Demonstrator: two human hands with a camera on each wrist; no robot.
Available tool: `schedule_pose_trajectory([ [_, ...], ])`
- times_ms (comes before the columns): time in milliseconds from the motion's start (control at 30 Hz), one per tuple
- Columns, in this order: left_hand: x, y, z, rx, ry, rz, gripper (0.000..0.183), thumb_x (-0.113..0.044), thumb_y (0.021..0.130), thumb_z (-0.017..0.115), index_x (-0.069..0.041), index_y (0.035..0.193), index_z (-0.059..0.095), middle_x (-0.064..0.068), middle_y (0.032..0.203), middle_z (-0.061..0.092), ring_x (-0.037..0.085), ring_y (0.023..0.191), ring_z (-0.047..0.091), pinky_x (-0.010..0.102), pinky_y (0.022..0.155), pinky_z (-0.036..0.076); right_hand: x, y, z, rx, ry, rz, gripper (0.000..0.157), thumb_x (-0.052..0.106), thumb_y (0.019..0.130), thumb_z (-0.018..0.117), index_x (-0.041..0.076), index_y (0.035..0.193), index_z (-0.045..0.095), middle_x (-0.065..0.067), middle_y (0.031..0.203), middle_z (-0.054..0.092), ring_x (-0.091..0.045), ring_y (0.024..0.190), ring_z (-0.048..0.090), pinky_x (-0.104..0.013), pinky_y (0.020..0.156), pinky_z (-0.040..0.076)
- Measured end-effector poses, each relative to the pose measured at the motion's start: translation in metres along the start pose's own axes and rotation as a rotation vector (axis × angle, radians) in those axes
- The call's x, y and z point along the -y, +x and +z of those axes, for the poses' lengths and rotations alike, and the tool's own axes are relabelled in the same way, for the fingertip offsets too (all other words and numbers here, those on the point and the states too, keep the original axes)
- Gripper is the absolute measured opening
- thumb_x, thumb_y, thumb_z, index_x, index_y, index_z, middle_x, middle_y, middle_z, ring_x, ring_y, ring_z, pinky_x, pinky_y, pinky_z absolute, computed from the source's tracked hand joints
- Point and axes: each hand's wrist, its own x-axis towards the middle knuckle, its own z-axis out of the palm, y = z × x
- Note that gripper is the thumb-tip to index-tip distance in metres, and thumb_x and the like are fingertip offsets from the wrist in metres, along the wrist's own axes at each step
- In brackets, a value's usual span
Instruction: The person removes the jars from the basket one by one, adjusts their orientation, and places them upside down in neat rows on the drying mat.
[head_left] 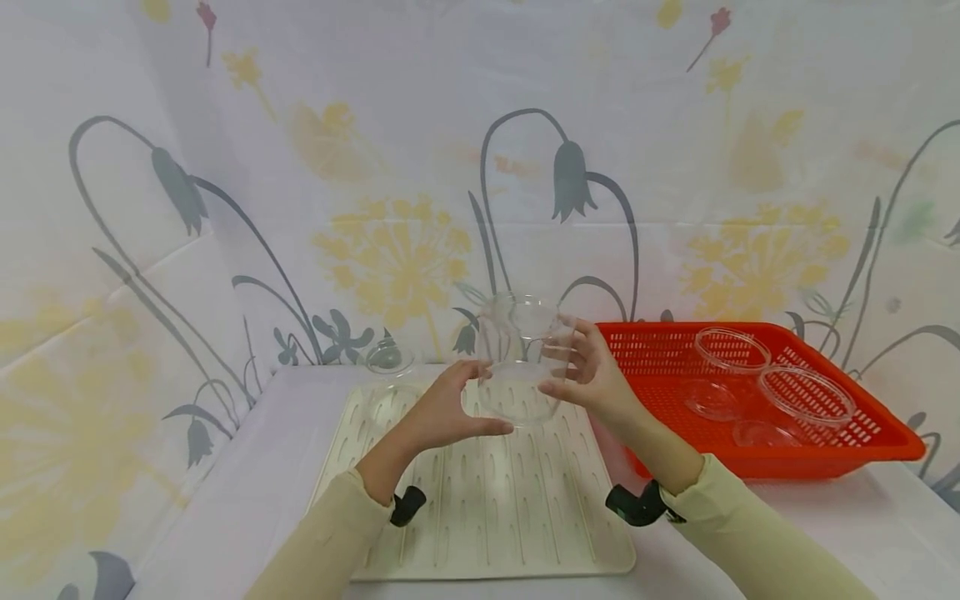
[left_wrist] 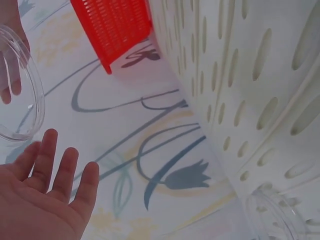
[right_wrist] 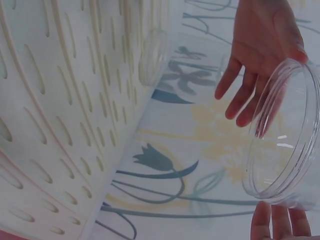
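A clear, round, jar-like container [head_left: 519, 375] is up above the pale ribbed mat [head_left: 468, 508], between both hands. My right hand [head_left: 600, 379] grips its right side, thumb in front and fingers round the wall. On the other side my left hand [head_left: 438, 412] is spread in a C shape, its fingertips close by the wall. In the left wrist view the fingers of that left hand [left_wrist: 52, 190] look relaxed beside the container's rim [left_wrist: 37, 100]. The right wrist view has the right fingertips [right_wrist: 280, 220] under the container [right_wrist: 287, 150].
Another clear container [head_left: 386, 385] stands at the mat's back left corner. To the right, a red perforated basket [head_left: 847, 454] holds several clear containers [head_left: 806, 396]. A flower-patterned sheet [head_left: 450, 125] hangs behind the table.
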Motion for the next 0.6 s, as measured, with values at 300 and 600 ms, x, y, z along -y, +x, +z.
schedule_pose_trajectory([
  [300,0.002,-0.014,-0.004,-0.059,-0.018,-0.012,0.094,-0.046,0.068,0.08,-0.02,0.144,0.031,0.0,0.13,0.046,0.023,0.124,0.039,0.048,0.097,0.037,0.0,0.005,0.0,-0.039,0.04,0.036,0.073,0.001,0.083,0.061,0.011,0.141,0.018,-0.017,0.135,0.037,-0.037,0.121,0.039,-0.049,0.093,0.041],
  [600,0.016,-0.031,-0.01,-0.126,0.071,0.015,0.089,-0.047,0.066,0.081,-0.018,0.139,0.039,0.001,0.128,0.048,0.023,0.119,0.043,0.048,0.093,0.04,-0.002,0.011,0.001,-0.061,0.047,0.069,0.072,0.003,0.085,0.06,0.008,0.142,0.017,-0.018,0.136,0.038,-0.037,0.123,0.039,-0.05,0.095,0.039],
])
